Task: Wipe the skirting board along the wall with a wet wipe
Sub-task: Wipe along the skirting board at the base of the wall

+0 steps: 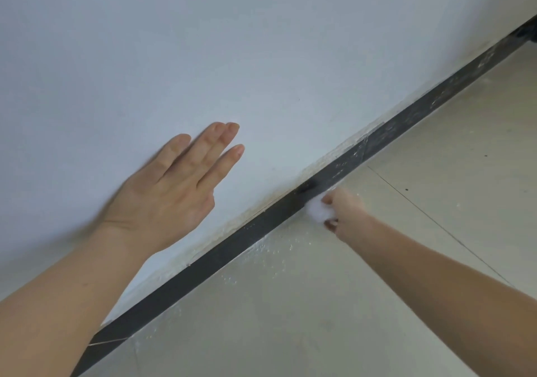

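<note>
Right hand (345, 211), fingers clamped on wet wipe (315, 209), at skirting board (232, 245); left hand (174, 190) by wall (261, 56), fingers straight. Best: firm strokes toward dusty far stretch.

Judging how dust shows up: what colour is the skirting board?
The skirting board is black, streaked whitish beyond the wet wipe; head view shows it best.

skirting board (232, 247) between wall (261, 56) above and floor (348, 304) below; wet wipe (315, 210) against board | left hand (171, 193) on wall
</note>
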The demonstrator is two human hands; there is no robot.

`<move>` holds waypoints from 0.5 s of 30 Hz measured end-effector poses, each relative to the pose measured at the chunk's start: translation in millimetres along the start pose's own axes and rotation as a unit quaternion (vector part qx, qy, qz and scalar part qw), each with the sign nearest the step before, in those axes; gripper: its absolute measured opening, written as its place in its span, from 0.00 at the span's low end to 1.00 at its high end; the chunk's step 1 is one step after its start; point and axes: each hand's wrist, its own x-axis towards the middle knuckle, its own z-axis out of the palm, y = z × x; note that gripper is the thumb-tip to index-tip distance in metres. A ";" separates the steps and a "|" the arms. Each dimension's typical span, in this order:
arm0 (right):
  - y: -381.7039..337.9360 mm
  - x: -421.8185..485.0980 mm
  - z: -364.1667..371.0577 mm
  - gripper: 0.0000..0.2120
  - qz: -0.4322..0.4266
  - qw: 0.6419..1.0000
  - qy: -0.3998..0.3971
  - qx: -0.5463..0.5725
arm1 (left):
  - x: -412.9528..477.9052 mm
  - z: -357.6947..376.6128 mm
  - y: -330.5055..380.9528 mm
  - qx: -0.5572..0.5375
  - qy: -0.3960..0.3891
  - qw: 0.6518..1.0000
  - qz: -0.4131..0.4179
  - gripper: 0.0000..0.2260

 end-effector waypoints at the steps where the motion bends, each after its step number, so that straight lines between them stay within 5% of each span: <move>1: 8.8 -10.2 11.7 0.17 0.031 0.999 -0.043 -0.009 | -0.4 -0.1 -0.3 -0.001 0.004 1.000 0.001 0.28; 5: 17.3 -20.2 43.7 0.06 0.076 0.987 -0.144 0.000 | 0.5 0.4 -3.0 -0.015 0.023 1.000 0.001 0.28; 15: -48.0 45.3 -31.4 0.18 -0.038 0.987 0.060 0.147 | 1.4 0.1 -0.1 -0.006 0.018 1.000 -0.009 0.29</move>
